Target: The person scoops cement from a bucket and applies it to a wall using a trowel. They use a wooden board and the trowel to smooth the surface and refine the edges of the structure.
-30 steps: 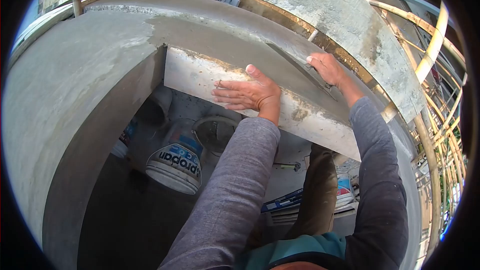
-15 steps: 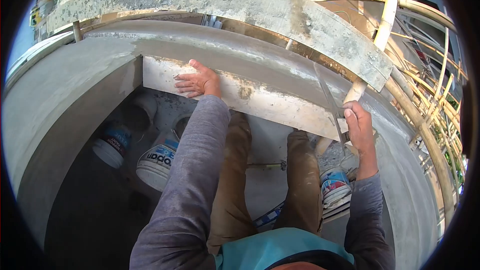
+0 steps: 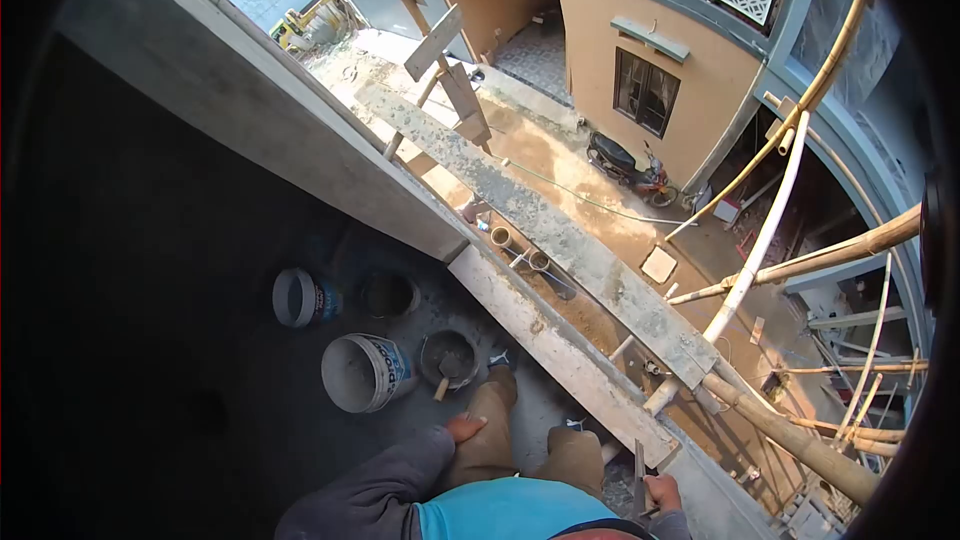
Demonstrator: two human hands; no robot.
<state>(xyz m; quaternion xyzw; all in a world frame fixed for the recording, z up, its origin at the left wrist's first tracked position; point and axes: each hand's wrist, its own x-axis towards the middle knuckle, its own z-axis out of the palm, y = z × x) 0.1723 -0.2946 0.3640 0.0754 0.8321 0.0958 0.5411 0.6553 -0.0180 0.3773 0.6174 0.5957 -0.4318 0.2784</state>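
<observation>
My left hand rests beside my trouser leg, its fingers stretched out and nothing visible in them. At the lower right, my right hand is closed round the handle of a plastering trowel; its long thin blade shows nearly edge-on and points up, by the end of a pale board. The board runs along the inner side of the low wall. On the floor left of my legs stand a bucket of grey mix with a wooden handle sticking out, and a white paint bucket.
Two more buckets, one pale and one dark, stand farther left. Beyond the wall lies a mortar-stained plank with bamboo poles at its right end. Far below are a yard and a parked motorbike.
My view has swung up and outward over the wall. The left hand has left the board and dropped to my leg. My right hand still holds the trowel, now lower.
</observation>
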